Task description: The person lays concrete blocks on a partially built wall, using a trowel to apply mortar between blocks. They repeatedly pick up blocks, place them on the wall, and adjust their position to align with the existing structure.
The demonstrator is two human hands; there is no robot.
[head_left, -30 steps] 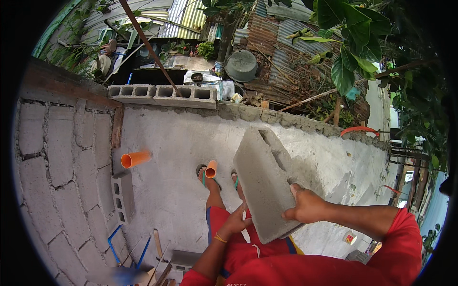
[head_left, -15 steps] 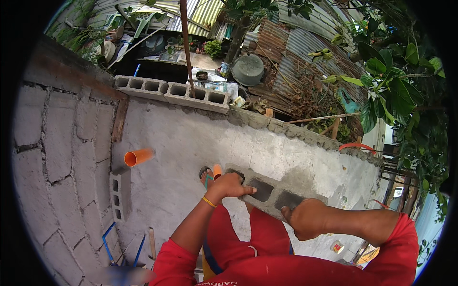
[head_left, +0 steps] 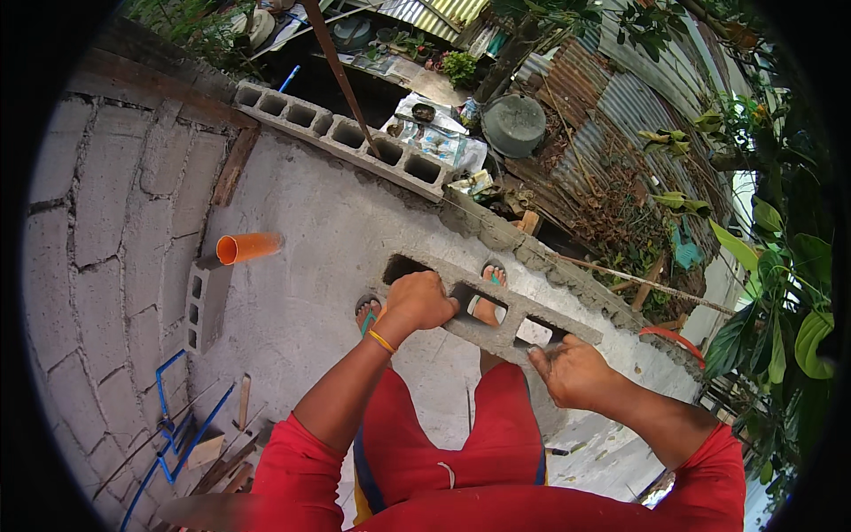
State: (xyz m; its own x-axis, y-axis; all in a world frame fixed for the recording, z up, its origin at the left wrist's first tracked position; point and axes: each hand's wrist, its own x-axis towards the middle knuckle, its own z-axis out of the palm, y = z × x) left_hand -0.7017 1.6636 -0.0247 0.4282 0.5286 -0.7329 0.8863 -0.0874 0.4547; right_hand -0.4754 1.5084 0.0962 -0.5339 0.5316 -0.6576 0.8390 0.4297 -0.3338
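A grey hollow concrete block (head_left: 511, 330) is held in front of my legs, its holes facing up and its right end tilted lower in the picture. My left hand (head_left: 419, 300) is closed over its left part, between two of the holes. At the right end my right hand (head_left: 572, 372) grips the block, with the thumb by the last hole. Through the holes I see the floor and part of my foot. Beyond it, two hollow blocks (head_left: 377, 168) sit end to end on the low wall (head_left: 496, 220), whose rough mortar top continues to the right.
An orange pipe (head_left: 253, 246) sticks up from the concrete floor, beside another block (head_left: 208, 306) by the left block wall (head_left: 106, 293). Blue pipes (head_left: 168, 443) and wood scraps lie lower left. A string (head_left: 638, 277) runs along the low wall. A grey basin (head_left: 514, 126) stands beyond.
My view has turned, and the low wall now slants down to the right. The block has shifted slightly left and up, still in both hands. Both my feet now show, one stepped forward.
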